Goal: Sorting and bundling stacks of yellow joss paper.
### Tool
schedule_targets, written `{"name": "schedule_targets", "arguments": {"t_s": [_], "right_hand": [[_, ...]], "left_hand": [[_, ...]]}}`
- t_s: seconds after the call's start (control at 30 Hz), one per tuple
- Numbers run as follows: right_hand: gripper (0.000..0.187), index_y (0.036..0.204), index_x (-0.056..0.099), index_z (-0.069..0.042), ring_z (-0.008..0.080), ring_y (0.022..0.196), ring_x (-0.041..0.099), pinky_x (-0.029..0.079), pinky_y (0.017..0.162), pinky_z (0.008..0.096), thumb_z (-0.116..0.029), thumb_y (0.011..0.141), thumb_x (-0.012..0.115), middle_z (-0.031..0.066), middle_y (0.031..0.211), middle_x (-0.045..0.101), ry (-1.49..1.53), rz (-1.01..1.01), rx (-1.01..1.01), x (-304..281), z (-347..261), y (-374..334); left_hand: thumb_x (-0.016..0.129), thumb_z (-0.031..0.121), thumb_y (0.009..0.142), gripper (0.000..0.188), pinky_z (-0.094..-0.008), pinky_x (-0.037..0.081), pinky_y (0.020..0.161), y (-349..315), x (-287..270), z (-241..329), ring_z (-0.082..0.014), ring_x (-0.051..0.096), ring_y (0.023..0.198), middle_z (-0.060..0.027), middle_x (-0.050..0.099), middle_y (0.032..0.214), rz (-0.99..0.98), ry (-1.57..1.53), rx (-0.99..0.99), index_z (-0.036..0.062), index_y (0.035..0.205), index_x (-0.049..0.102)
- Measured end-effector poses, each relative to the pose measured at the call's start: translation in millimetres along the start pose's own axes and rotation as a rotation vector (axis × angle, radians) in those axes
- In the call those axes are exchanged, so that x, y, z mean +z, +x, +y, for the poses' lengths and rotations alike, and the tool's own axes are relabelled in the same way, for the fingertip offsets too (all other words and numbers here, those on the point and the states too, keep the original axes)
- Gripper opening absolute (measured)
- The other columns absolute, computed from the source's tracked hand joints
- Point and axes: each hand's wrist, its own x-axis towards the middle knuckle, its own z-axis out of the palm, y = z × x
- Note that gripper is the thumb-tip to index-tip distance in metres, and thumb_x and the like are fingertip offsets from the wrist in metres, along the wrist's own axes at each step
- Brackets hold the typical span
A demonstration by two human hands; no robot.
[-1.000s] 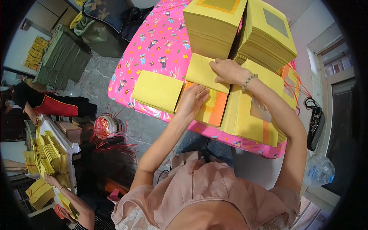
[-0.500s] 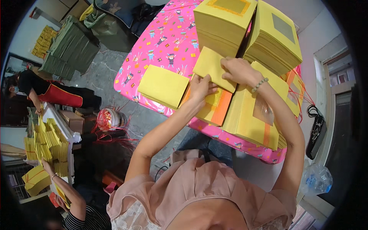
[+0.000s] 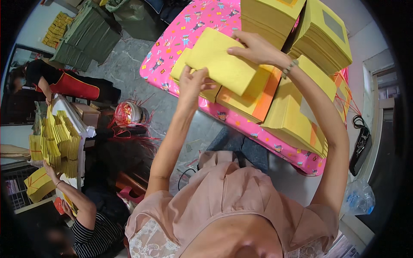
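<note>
A flat yellow paper packet (image 3: 221, 60) is tilted above the pink table, held between both hands. My left hand (image 3: 193, 84) pinches its near left edge, thumb on top. My right hand (image 3: 254, 51) grips the far right edge, its thumb on the upper face and fingers partly hidden behind. Under the packet, on the left, lies a low yellow paper stack (image 3: 178, 64), mostly covered. Beside it is another yellow stack with an orange band (image 3: 269, 96). To the right, a larger yellow stack (image 3: 292, 114) with a clear window lies partly under my right forearm.
Tall yellow paper stacks (image 3: 322, 38) stand at the table's far right. The pink patterned tablecloth (image 3: 172, 36) shows at the left. On the floor, a bucket with red strings (image 3: 129, 112) sits left of the table. Two other people work at a side table with yellow bundles (image 3: 62, 139).
Both hands have moved left and away from me, carrying the yellow packet from above the orange-banded stack to over the low left stack. The whole view has shifted slightly.
</note>
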Motion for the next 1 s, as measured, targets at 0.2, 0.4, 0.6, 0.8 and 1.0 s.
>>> {"name": "schedule_targets", "arguments": {"t_s": [0.2, 0.4, 0.6, 0.8, 1.0], "right_hand": [[0.046, 0.111, 0.056, -0.003, 0.0269, 0.088, 0.061, 0.047, 0.076, 0.0392, -0.042, 0.087, 0.065, 0.0167, 0.094, 0.064, 0.026, -0.097, -0.013, 48, -12, 45], [0.052, 0.113, 0.055, -0.001, 0.0307, 0.095, 0.06, 0.047, 0.081, 0.0408, -0.044, 0.087, 0.065, 0.0194, 0.103, 0.063, 0.019, -0.181, 0.009, 81, 2, 66], [0.052, 0.114, 0.053, 0.0, 0.0308, 0.09, 0.06, 0.046, 0.079, 0.0412, -0.042, 0.087, 0.064, 0.0189, 0.098, 0.062, -0.059, -0.209, -0.029, 98, 6, 72], [0.05, 0.114, 0.054, 0.0, 0.0285, 0.087, 0.061, 0.047, 0.076, 0.0401, -0.041, 0.088, 0.064, 0.0171, 0.094, 0.063, -0.083, -0.265, -0.006, 109, 14, 80], [0.049, 0.116, 0.055, 0.0, 0.0318, 0.093, 0.062, 0.048, 0.079, 0.0422, -0.039, 0.088, 0.064, 0.0178, 0.097, 0.064, -0.138, -0.23, -0.024, 115, 15, 76]], "left_hand": [[0.067, 0.008, 0.087, 0.06, -0.0306, 0.059, 0.055, 8, -54, -13, -0.021, 0.067, 0.069, -0.0197, 0.064, 0.096, 0.112, 0.053, -0.021, -0.0022, 0.129, 0.025], [0.072, 0.012, 0.085, 0.058, -0.0292, 0.058, 0.057, 12, -65, -20, -0.0201, 0.067, 0.07, -0.0147, 0.063, 0.094, 0.237, 0.256, 0.065, -0.0044, 0.125, 0.035], [0.075, 0.013, 0.082, 0.067, -0.0254, 0.053, 0.054, 14, -72, -35, -0.0163, 0.064, 0.073, -0.0108, 0.058, 0.09, 0.292, 0.377, 0.119, -0.0054, 0.13, 0.033], [0.074, 0.007, 0.079, 0.06, -0.0312, 0.06, 0.058, 26, -90, -60, -0.0218, 0.066, 0.076, -0.0154, 0.06, 0.09, 0.306, 0.48, 0.224, -0.0105, 0.12, 0.034], [0.075, 0.011, 0.078, 0.057, -0.0306, 0.057, 0.064, 21, -80, -60, -0.0199, 0.065, 0.078, -0.0145, 0.06, 0.09, 0.319, 0.387, 0.179, -0.0093, 0.117, 0.039]]}}
